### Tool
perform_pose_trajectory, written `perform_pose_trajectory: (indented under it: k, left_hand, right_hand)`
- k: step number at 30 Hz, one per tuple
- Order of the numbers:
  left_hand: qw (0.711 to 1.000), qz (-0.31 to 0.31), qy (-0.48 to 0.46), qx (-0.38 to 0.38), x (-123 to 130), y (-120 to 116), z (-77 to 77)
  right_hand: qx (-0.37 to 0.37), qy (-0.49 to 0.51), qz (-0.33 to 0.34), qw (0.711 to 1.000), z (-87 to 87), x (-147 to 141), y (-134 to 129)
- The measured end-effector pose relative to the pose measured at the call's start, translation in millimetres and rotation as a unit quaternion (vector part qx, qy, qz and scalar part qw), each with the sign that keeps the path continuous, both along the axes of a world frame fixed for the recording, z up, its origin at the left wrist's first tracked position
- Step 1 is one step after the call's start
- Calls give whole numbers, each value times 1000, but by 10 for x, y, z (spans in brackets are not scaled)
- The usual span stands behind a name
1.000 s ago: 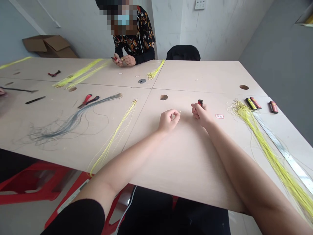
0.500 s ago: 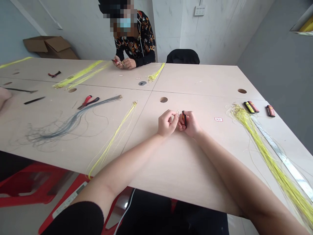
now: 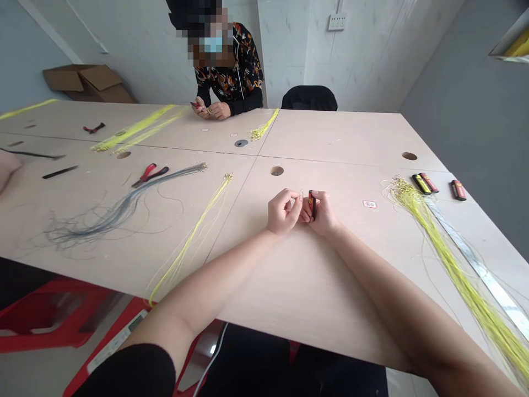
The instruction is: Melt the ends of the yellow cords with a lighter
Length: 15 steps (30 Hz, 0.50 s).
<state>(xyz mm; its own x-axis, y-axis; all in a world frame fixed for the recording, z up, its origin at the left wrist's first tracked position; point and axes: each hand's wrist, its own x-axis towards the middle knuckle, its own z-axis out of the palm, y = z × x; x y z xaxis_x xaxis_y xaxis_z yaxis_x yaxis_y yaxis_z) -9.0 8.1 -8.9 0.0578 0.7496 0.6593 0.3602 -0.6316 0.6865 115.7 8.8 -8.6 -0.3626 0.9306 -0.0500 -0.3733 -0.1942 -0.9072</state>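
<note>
Over the middle of the table, my left hand [image 3: 284,211] is closed in a pinch on a thin yellowish line [image 3: 302,193]; most of it is hidden by the fingers. Close to its right, my right hand [image 3: 324,214] grips a black and red lighter [image 3: 312,204] upright, thumb at its top. The lighter's top is a short gap from the pinched fingertips; I cannot make out a flame. On the right lies a long bundle of yellow lines [image 3: 448,248] with small gold ends. Another yellow bundle [image 3: 188,237] runs beside my left forearm.
Grey lines [image 3: 119,212] and red-black pliers [image 3: 149,174] lie left. Several lighters [image 3: 458,189] and a metal ruler [image 3: 475,264] lie right. A small label [image 3: 370,204] and a round hole [image 3: 276,171] are nearby. Opposite, a person [image 3: 231,71] holds a small tool.
The view has shifted very slightly, so everything sits a little lower. Both hands keep their hold and nearly the same place; less of the thin line shows at the left fingertips.
</note>
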Motion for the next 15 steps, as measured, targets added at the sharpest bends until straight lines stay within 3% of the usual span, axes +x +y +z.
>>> perform_pose_trajectory:
  k: [8,15]
  left_hand:
    - [1000,-8,-2,-5,-1,0,-4]
    - [1000,-8,4,-5,3,-7,-2]
  right_hand:
    - [-23,27,35,999,54,53,-5]
    - [0,24,68,997,17,25,-12]
